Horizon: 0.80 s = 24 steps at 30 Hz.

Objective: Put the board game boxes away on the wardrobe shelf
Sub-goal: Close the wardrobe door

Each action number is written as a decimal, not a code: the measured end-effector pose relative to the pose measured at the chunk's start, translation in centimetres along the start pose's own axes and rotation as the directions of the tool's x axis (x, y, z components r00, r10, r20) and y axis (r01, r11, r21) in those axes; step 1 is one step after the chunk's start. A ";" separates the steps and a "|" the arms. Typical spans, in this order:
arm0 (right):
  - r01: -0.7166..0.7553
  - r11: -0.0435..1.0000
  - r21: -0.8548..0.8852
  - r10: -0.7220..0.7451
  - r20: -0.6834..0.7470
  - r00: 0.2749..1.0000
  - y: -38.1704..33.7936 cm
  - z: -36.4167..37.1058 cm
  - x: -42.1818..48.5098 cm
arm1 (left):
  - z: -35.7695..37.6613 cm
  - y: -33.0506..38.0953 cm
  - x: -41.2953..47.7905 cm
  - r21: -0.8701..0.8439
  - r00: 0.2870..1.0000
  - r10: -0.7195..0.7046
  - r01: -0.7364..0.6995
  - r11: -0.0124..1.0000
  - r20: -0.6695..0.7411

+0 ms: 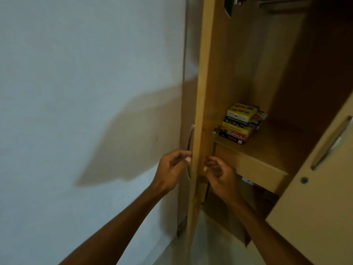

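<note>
boxes (241,123) on shelf (271,153) | likely light, stiff card; I'd grip long sides | my left hand (172,169) at door (201,92), hold unclear | right hand (219,174) loose, empty

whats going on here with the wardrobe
A person stands at an open wardrobe. The board game boxes already sit stacked on the shelf. Both hands are at the left door: the left hand on its outer side by the handle, the right hand on its inner side, holding nothing. Whether the left grips is unclear.
</note>
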State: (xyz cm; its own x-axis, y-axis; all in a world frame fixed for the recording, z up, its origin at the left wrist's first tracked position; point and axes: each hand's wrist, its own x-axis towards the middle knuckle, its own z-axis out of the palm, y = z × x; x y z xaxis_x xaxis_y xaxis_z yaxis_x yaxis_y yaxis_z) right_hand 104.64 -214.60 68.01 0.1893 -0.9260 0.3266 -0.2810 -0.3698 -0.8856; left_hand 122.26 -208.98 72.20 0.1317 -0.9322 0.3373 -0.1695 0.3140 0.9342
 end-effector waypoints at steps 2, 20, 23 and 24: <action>0.002 1.000 -0.017 -0.003 -0.073 0.997 0.5 -2.4 -1.4 | 2.4 0.3 1.0 0.011 1.000 0.021 -0.021 1.000 0.017; -0.218 0.730 -0.648 -0.241 -0.543 0.804 6.5 -22.0 0.3 | 25.4 0.4 10.9 -0.079 0.962 0.057 -0.038 0.996 0.265; -0.309 0.645 -0.699 -0.261 -0.581 0.771 7.9 -25.0 2.4 | 29.4 0.0 13.2 -0.064 0.966 0.047 -0.032 0.997 0.255; -0.338 0.624 -0.704 -0.258 -0.594 0.762 8.2 -25.8 3.1 | 30.5 -0.2 14.0 -0.064 0.967 0.047 -0.032 0.997 0.251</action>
State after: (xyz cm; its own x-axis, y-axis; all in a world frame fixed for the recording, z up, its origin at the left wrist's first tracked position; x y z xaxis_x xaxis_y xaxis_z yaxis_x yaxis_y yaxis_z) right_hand 78.64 -222.48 70.32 -0.3424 -0.6552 0.6734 -0.9020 0.0286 -0.4308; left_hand 94.37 -227.54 73.18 -0.1253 -0.9318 0.3406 -0.1104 0.3543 0.9286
